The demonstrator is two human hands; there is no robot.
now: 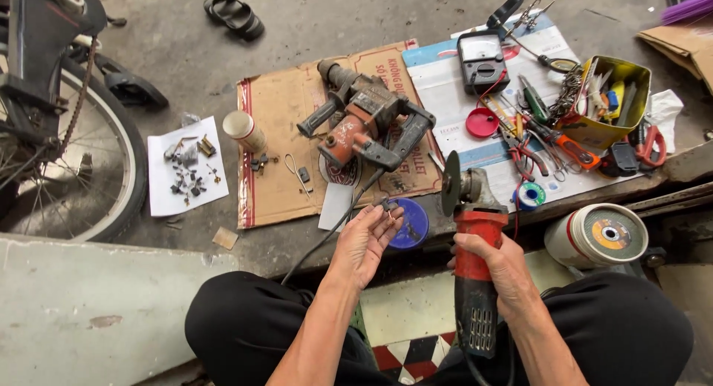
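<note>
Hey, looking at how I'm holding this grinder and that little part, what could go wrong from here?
The right hand grips the red angle grinder, and its bare disc sits close to the left hand; a slip might cut the fingers. The small metal part is only pinched at the fingertips and may drop among the clutter. The rotary hammer cord runs beside the left hand and might snag.

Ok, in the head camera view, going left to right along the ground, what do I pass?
Bicycle wheel → white paper sheet with small parts → paper cup → rotary hammer drill → analog multimeter → yellow tool tin.
</note>
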